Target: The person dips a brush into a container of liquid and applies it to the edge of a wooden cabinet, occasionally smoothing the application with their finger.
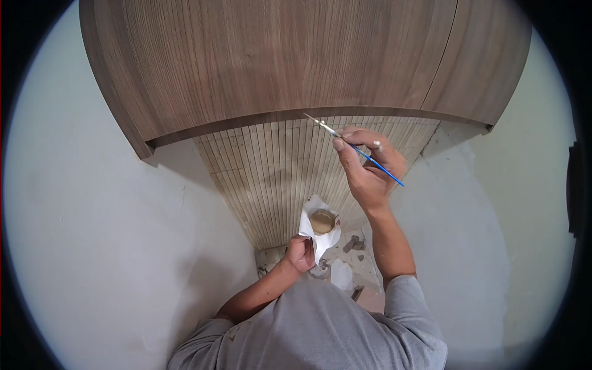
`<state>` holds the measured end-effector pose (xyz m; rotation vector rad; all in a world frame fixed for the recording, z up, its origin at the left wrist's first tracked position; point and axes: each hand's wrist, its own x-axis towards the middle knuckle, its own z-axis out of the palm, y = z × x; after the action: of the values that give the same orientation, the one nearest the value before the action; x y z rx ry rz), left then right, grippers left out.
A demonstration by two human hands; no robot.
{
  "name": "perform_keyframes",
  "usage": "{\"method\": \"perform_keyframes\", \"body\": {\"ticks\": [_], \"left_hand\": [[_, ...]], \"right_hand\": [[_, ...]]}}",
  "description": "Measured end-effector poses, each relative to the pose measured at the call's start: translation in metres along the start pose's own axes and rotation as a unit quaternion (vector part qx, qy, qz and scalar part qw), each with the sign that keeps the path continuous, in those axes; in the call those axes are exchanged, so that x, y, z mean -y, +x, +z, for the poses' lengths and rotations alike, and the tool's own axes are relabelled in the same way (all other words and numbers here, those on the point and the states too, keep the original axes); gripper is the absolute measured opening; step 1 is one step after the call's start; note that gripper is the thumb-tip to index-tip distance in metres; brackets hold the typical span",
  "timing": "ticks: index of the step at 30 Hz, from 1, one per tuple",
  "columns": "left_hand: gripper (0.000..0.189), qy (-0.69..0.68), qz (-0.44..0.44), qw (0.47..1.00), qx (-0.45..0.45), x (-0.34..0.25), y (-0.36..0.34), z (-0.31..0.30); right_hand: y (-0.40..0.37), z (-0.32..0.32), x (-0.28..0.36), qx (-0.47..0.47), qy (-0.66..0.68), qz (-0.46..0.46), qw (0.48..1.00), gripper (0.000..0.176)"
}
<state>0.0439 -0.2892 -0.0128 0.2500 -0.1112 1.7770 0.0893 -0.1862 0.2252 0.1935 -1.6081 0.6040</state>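
Note:
My right hand [369, 161] pinches a thin paintbrush [385, 171] with a blue handle. The brush slants up to the left, and its fine tip is at the lower edge of a brown wood-grain cabinet [290, 55]; whether it touches cannot be made out. A whitish spot marks one finger of that hand. Lower down, my left hand [300, 253] is closed on a crumpled white sheet [320, 245], paper or cloth. On the sheet rests a small round cup [322, 221] with beige-brown liquid inside.
Behind my hands is a wall of narrow beige vertical tile strips [265, 166]. Pale plain walls [92, 222] flank it on both sides. The floor [364, 259] below holds scattered debris and a white scrap. A seam [441, 52] runs down the cabinet front at right.

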Motion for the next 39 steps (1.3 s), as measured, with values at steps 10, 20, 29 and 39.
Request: {"method": "perform_keyframes", "body": {"ticks": [10,20,29,39], "left_hand": [[0.065,-0.012,-0.01,1.0,-0.005,-0.001,-0.001,0.0],[0.065,-0.008,0.004,1.0,0.005,-0.001,0.001,-0.001],[0.078,0.01,0.016,0.999,-0.037,0.0,0.002,0.0],[0.091,0.035,0.032,0.999,-0.024,0.0,0.002,0.01]], "right_hand": [[0.005,0.007,0.002,0.007,-0.038,-0.012,0.999,0.014],[0.001,0.005,-0.004,-0.013,0.002,0.037,0.999,0.012],[0.0,-0.015,-0.009,-0.017,0.034,0.078,0.996,0.014],[0.001,-0.013,-0.007,-0.048,0.057,0.103,0.992,0.011]]}}
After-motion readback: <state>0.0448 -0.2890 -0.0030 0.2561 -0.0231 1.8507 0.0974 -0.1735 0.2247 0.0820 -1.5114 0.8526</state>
